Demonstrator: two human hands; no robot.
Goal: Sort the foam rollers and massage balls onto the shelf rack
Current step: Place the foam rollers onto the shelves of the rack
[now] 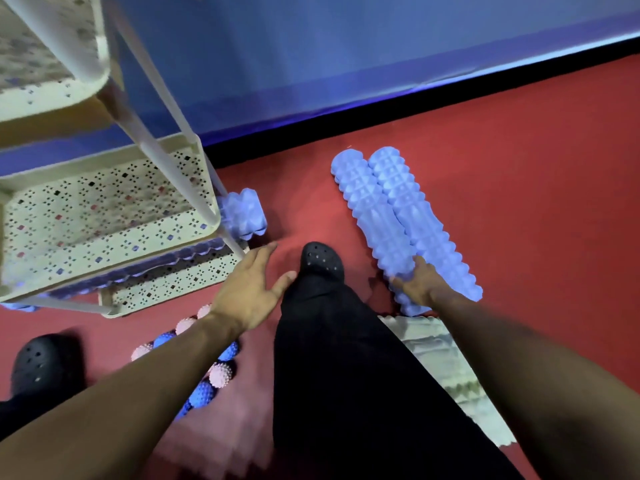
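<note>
a: two long lilac foam rollers [370,216] [420,220] lying side by side on the red carpet floor [519,168], touching along their length. ridged, knobbly surface, cylinder shape.

b: right hand [415,280] down on the near end of the left one of the pair, fingers curled over its bumps. left hand [251,289] spread flat and loose in the air, gripping nothing, just beside the rack's corner.

a: cream shelf rack [104,216] at left, perforated metal trays with rounded rims, thin pale posts. another lilac roller [242,214] of the same ridged foam lying on the lowest tray, one end poking out past the post.

b: spiky massage balls [221,372] clustered on the floor under the left forearm, some blue, some pale pink, round with small nubs.

a: pale ridged foam piece [436,344] flat on the floor behind the right forearm. black perforated clog [320,259] between the hands, a second clog [38,365] at far left. blue wall [346,46] behind.
</note>
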